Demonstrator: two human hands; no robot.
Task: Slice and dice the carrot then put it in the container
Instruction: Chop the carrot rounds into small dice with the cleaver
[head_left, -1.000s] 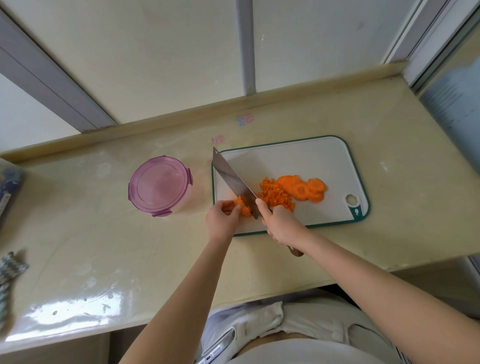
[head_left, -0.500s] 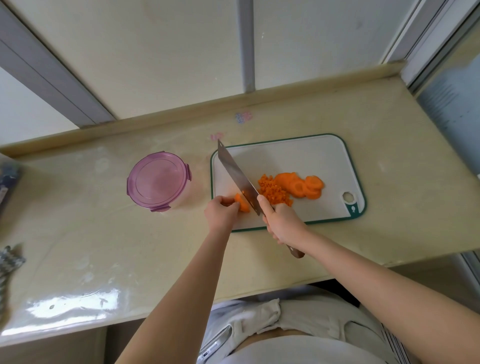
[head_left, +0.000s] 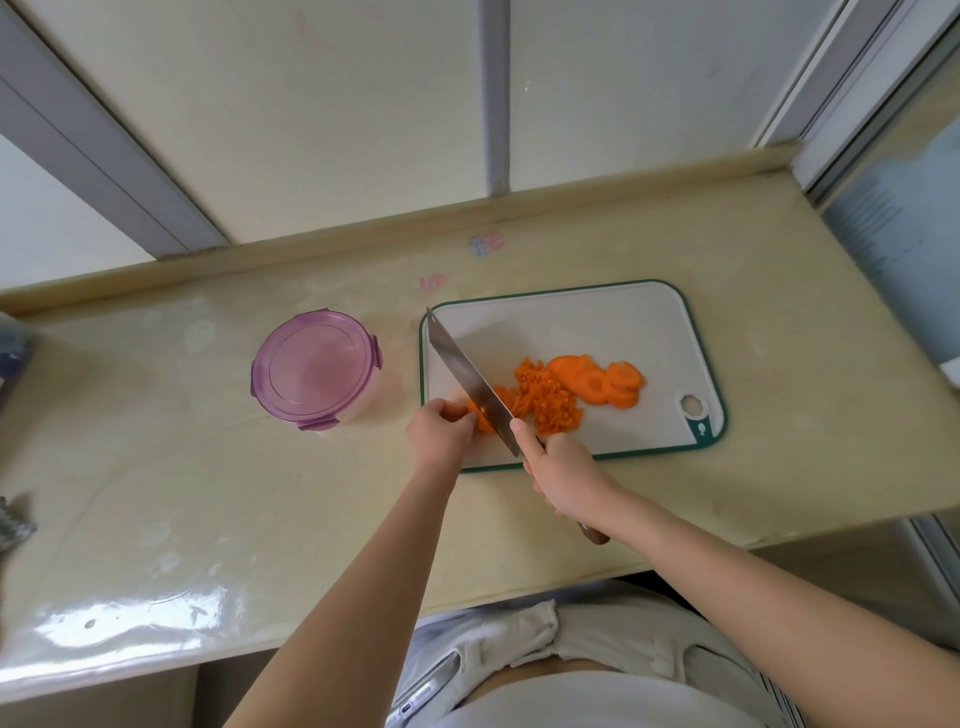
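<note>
On the white cutting board (head_left: 613, 322) with a green rim lie a pile of diced carrot (head_left: 548, 400) and several round carrot slices (head_left: 608, 387) to its right. My left hand (head_left: 441, 434) pinches a small stack of carrot slices (head_left: 480, 418) at the board's left front. My right hand (head_left: 563, 475) grips the handle of a big knife (head_left: 470, 382), whose blade rests on that stack right beside my left fingers. A round container (head_left: 317, 369) with a purple lid, closed, stands left of the board.
The beige counter (head_left: 182, 493) runs to a raised back edge and a wall. Dark objects sit at the far left edge (head_left: 13, 525). A phone (head_left: 423, 693) sticks out of my pocket below the counter's front edge.
The knife blade has come down onto the carrot stack under my left fingers, with a few more cut pieces beside it. Both hands stay at the same spot on the board.
</note>
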